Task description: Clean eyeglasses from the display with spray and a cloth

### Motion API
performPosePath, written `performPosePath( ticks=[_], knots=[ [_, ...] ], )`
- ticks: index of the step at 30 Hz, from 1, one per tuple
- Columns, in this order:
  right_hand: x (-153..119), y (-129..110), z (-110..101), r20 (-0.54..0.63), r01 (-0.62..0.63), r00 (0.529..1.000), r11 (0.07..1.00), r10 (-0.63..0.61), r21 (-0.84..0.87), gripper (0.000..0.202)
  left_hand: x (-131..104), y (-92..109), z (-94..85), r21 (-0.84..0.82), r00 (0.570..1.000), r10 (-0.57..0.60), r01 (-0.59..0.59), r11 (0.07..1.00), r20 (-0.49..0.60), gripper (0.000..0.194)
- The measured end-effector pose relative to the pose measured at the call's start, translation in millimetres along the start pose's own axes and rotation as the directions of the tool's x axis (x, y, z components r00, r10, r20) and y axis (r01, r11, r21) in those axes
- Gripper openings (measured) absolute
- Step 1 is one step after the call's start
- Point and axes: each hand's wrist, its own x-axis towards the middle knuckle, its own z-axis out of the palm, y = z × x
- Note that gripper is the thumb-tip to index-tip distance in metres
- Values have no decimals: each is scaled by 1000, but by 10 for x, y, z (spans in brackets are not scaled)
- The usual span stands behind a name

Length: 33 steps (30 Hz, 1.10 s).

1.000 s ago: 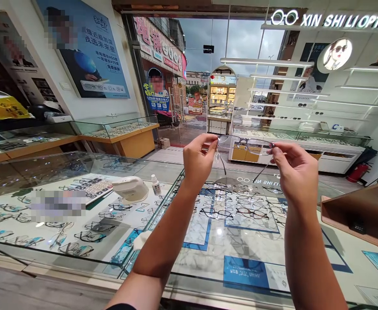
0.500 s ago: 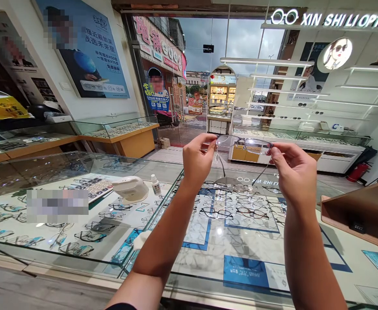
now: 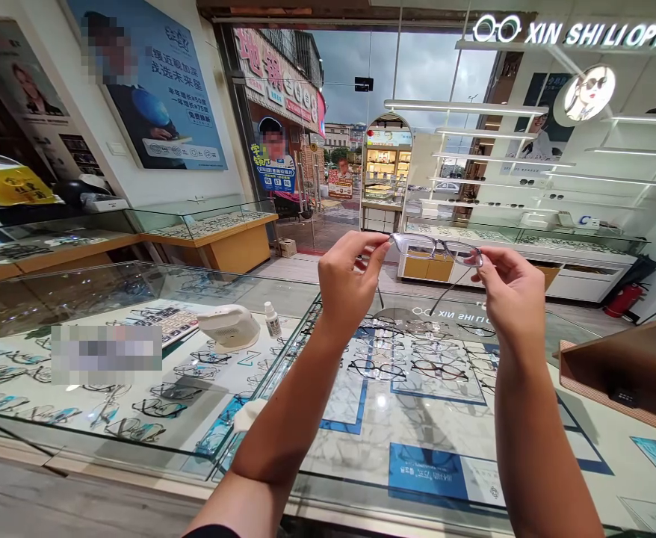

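Observation:
A pair of eyeglasses (image 3: 441,246) with a thin, clear greyish frame hangs in the air above the glass counter. My left hand (image 3: 353,278) pinches its left end between thumb and fingers. At the other end, my right hand (image 3: 510,288) grips the frame near the hinge. Both temples are unfolded and point down towards the counter. Below them, inside the glass display case (image 3: 356,467), lie several rows of frames, among them dark-rimmed glasses (image 3: 377,370) and brown-rimmed glasses (image 3: 440,371).
On the left counter stand a white rounded device (image 3: 228,327), a small spray bottle (image 3: 272,321) and a keyboard (image 3: 176,323). A wooden stand (image 3: 619,359) is at the right. Farther back are a tall mirror (image 3: 385,172), lit shelves and a fire extinguisher (image 3: 624,300).
The eyeglasses have shifted slightly right and turned a little, their lenses now at a different angle. My left hand has moved a bit right with them; my right hand stays nearly in place.

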Motion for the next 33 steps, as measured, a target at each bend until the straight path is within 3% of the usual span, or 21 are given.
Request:
performPosePath(
  ticks=[11, 17, 33],
  knots=[
    [-3, -24, -11, -19, 4, 1000, 1000, -4, -1, 24, -1, 5, 8, -10, 1000, -3, 3, 1000, -7, 6],
    [-15, -31, -36, -60, 27, 998, 996, -32, -88, 25, 1, -30, 3, -4, 1000, -25, 25, 1000, -7, 7],
    [-29, -49, -15, -85, 12, 996, 999, -16, -47, 28, -4, -55, 16, -37, 997, -72, 71, 997, -11, 5]
  ],
)
